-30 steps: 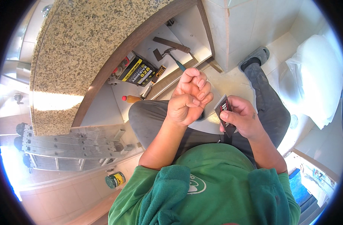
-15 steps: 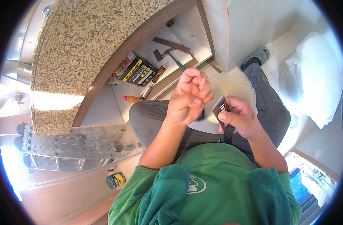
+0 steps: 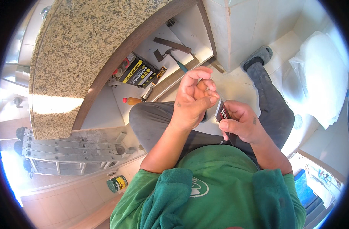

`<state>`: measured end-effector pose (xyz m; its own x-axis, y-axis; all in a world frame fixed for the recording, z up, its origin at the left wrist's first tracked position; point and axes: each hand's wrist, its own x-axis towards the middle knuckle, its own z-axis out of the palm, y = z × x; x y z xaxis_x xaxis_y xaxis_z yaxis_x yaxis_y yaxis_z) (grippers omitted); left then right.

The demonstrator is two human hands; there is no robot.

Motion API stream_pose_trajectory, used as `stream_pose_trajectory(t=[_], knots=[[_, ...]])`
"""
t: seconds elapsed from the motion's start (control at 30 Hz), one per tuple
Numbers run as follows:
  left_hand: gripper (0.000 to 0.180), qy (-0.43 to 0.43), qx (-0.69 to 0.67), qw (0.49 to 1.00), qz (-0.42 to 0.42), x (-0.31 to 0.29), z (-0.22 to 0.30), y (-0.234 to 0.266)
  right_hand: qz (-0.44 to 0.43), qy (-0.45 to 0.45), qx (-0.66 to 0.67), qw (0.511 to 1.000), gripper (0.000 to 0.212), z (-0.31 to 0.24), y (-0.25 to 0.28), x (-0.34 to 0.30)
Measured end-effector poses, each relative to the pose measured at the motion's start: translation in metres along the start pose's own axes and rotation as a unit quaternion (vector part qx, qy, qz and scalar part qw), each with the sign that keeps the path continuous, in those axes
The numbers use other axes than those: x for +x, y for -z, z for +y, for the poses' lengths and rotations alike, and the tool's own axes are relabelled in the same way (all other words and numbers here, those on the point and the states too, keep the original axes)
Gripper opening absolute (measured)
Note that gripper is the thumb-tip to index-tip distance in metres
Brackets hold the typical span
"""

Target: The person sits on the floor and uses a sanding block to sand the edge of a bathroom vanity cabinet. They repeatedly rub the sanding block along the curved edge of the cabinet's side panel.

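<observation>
In my right hand (image 3: 243, 120) a small flat dark packet (image 3: 223, 114) with red and pale print is held between thumb and fingers. Its pale upper edge points up toward my left hand (image 3: 193, 101). The left thumb and some of its fingers come together in a loose pinch beside that edge, while the index finger arches above. Whether anything thin is caught in the pinch is too small to make out. Both hands are over my lap, between my bent legs in grey trousers.
Ahead, an open cabinet under a granite countertop (image 3: 86, 49) holds a black-and-yellow adhesive tin (image 3: 141, 72), a hammer (image 3: 170, 56), a wooden strip (image 3: 171, 45) and a red-capped bottle (image 3: 132, 100). An aluminium ladder (image 3: 67, 149) and green can (image 3: 117, 184) are left; white plastic sheeting (image 3: 315, 76) lies right.
My left hand has turned, its thumb moving right toward the packet's upper edge. The right hand has tilted the packet slightly and keeps its hold.
</observation>
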<state>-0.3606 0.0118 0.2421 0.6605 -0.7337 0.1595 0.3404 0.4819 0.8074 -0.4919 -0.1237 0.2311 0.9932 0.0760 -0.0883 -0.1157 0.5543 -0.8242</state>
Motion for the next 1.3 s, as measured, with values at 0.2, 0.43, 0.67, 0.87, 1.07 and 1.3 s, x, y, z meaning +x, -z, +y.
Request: stream_pose_trajectory(t=[0.2,0.43,0.67,0.87,1.07,1.3], knots=[[0.051,-0.019,0.035,0.999,0.011,-0.0005,-0.0017,0.0009,0.022,-0.012,-0.026,0.999,0.029,-0.0006,0.0006,0.0006],[0.052,-0.028,0.059,0.998,0.019,-0.0004,-0.0037,0.0008,0.024,-0.005,-0.005,1.0,0.02,0.0012,0.0005,0.003],[0.051,-0.033,0.062,0.997,0.016,-0.0008,-0.0047,0.003,0.025,-0.011,-0.002,1.0,0.023,0.0017,0.0003,0.0041],[0.051,-0.041,0.066,0.997,0.011,-0.0014,-0.0056,0.0049,0.024,-0.015,-0.001,1.0,0.025,0.0017,-0.0004,0.0044],[0.051,-0.065,0.121,0.991,0.006,-0.0014,-0.0044,0.0034,0.012,-0.037,0.064,0.997,0.027,0.0,-0.0012,0.0038],[0.051,-0.111,0.187,0.976,-0.001,-0.0007,-0.0057,0.0015,0.01,-0.048,0.133,0.99,0.029,-0.0003,-0.0038,0.0034]])
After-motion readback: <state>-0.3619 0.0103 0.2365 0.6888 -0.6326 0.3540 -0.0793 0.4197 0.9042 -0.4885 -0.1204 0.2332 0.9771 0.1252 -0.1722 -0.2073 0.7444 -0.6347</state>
